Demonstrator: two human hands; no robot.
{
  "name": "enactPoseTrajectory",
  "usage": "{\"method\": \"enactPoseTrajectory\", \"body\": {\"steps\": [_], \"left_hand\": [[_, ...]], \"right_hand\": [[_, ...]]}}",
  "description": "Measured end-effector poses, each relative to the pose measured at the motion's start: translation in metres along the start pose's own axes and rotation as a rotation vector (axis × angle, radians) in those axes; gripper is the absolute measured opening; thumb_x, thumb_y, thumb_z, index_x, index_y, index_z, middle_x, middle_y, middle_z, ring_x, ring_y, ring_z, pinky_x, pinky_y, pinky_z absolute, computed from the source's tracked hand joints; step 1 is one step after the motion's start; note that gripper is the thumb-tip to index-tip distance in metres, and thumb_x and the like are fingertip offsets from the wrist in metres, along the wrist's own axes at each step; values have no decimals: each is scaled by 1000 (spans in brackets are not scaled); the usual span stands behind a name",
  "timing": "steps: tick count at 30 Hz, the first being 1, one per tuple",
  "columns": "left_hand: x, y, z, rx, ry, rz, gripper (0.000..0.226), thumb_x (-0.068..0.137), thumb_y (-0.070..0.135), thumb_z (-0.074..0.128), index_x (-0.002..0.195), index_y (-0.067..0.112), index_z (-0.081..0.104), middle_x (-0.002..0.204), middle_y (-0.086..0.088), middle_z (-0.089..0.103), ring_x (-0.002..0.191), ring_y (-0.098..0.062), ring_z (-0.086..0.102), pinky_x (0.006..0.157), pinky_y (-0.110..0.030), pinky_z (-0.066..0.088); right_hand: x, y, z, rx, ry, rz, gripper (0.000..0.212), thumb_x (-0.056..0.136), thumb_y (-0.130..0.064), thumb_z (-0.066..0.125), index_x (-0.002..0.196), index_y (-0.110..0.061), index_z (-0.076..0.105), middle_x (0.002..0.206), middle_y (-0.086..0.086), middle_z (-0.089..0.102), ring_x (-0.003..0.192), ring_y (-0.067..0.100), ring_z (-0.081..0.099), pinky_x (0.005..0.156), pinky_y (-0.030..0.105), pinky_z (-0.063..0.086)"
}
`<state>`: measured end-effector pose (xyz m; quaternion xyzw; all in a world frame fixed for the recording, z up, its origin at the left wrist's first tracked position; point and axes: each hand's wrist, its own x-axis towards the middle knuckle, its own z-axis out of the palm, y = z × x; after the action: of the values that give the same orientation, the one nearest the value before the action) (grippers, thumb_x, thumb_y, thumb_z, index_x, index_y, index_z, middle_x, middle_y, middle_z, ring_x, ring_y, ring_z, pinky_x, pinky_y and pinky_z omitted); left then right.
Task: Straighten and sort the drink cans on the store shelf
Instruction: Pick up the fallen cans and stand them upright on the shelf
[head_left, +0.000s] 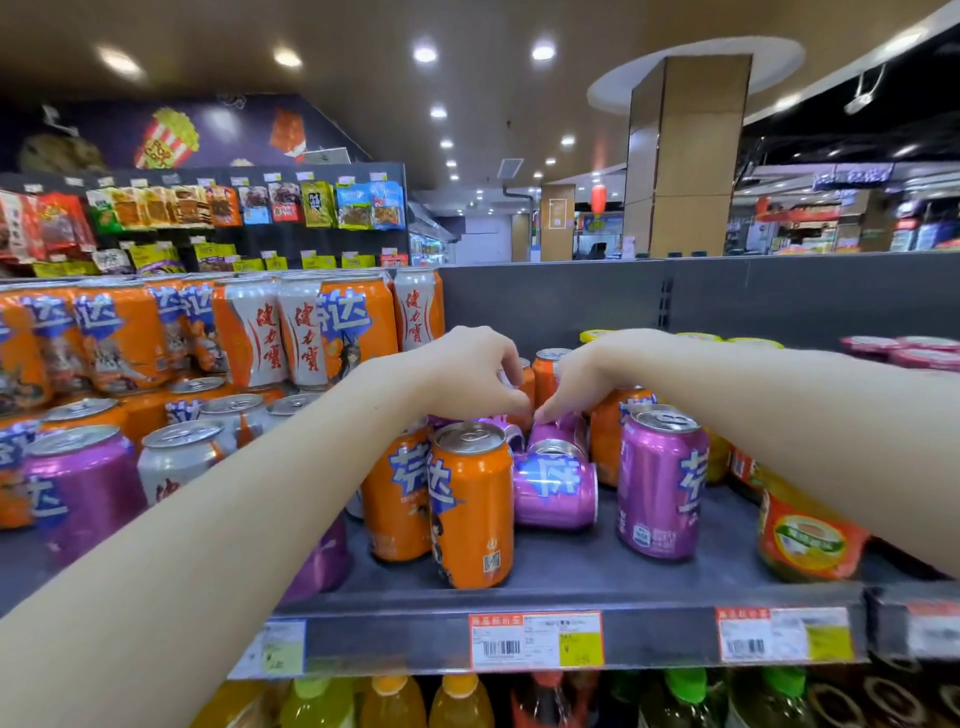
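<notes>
both hands are reaching over the shelf (571, 571). the left hand (467, 371) is curling its fingers above the cans. at its 3 o'clock, the right hand (587, 379) is touching a toppled purple can (558, 428). at that can's 6 o'clock, a second fallen can (556, 488) is lying between an upright orange can (470, 504) and an upright purple can (660, 483).

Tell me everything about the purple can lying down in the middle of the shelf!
The purple can is shiny metal with big white-and-blue letters. It lies on its side on the grey shelf, one rimmed end pointing right. It sits between an upright orange can, which it seems to touch, and an upright purple can, with a gap. The left hand and right hand are behind it, not touching it.
</notes>
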<state>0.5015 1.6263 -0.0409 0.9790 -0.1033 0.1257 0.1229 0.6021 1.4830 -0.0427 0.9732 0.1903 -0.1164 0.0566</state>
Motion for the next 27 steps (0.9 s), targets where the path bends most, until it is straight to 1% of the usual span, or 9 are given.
{"method": "enactPoseTrajectory", "body": {"steps": [3, 5, 8, 10, 16, 21, 23, 25, 27], "left_hand": [[2, -2, 3, -6, -19, -2, 32, 94, 36, 69, 122, 20, 68, 114, 3, 69, 97, -14, 66, 75, -21, 57], [3, -1, 4, -7, -25, 0, 31, 95, 35, 68, 123, 20, 68, 115, 2, 69, 98, -14, 66, 74, -20, 56], [6, 1, 2, -6, -11, 10, 31, 95, 34, 67, 123, 20, 68, 114, 2, 70, 97, -14, 66, 74, -21, 56], [7, 2, 2, -10, -11, 20, 30, 95, 34, 67, 122, 21, 68, 113, 3, 70, 96, -13, 67, 76, -23, 57], [7, 0, 2, -7, -7, 29, 31, 95, 35, 66, 122, 21, 68, 111, 3, 70, 95, -12, 67, 79, -26, 58], [6, -3, 1, 8, 2, 29, 32, 95, 37, 66, 122, 20, 68, 111, 4, 68, 96, -13, 66, 78, -25, 57], [6, -4, -1, 15, 8, 32, 33, 95, 36, 65, 124, 19, 68, 113, 4, 68, 98, -13, 65, 81, -26, 57], [6, -4, -2, 25, 22, 33, 36, 95, 36, 65, 126, 18, 67, 115, 3, 68, 98, -13, 64, 80, -26, 56], [6, -5, 0, 28, 19, 29, 38, 94, 37, 66, 127, 18, 66, 115, 3, 68, 98, -13, 63, 77, -24, 53]], "right_hand": [[8, -5, 0, 0, 6, 22, 73, 87, -70, 58, 135, -16, 58, 113, 5, 65, 103, 26, 67, 89, 36, 53], [10, -9, -1, -25, -27, 37, 75, 88, -71, 56, 139, -16, 55, 118, 7, 65, 106, 26, 66, 88, 35, 51], [11, -15, -1, 14, -112, 52, 72, 93, -65, 54, 143, -14, 49, 131, 11, 63, 103, 25, 63, 76, 31, 50], [12, -18, -2, 37, -126, 53, 70, 94, -61, 56, 144, -12, 49, 129, 13, 63, 98, 26, 62, 71, 31, 49], [13, -17, -1, 89, -83, 68, 73, 89, -56, 68, 143, -12, 49, 134, 15, 60, 102, 30, 62, 83, 34, 49], [7, -10, -8, 109, -34, 50, 82, 71, -61, 82, 134, -15, 53, 122, 15, 68, 105, 35, 68, 98, 45, 53], [3, -6, -12, 149, -4, 2, 76, 68, -57, 86, 123, -12, 57, 114, 16, 70, 95, 31, 69, 87, 40, 56], [-7, -1, -16, 153, 60, -69, 57, 68, -53, 87, 103, -16, 60, 105, 12, 71, 83, 25, 63, 70, 31, 50], [-19, 2, -18, 136, 136, -135, 54, 64, -53, 88, 93, -19, 57, 102, 7, 69, 81, 21, 58, 66, 31, 46]]}}
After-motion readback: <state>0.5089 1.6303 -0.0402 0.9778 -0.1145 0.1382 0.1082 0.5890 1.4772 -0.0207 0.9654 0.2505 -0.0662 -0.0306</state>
